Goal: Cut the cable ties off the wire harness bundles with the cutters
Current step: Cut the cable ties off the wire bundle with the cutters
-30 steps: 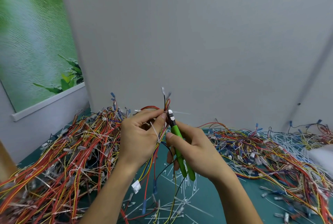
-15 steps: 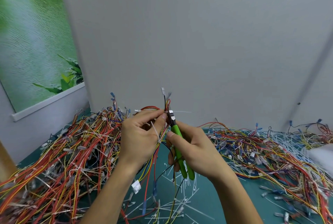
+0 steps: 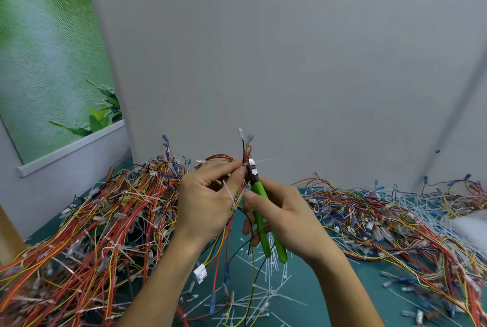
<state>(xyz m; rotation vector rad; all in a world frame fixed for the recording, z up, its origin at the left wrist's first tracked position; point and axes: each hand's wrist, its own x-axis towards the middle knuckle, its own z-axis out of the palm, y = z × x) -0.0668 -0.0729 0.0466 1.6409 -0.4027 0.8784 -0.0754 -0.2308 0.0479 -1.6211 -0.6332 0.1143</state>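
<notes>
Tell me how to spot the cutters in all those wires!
Look at the teal table, between the left wire heap and the right wire heap, where both hands meet. The right hand holds the cutters, their tip up at the small bundle the left hand pinches. They are the only thing with smooth, thick, bright green handles.

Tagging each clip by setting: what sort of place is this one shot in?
Likely a workshop or small-factory bench for reworking wiring: heaps of wire harnesses on a green mat, cut cable ties strewn in front, and green-handled cutters in the right hand.
</notes>
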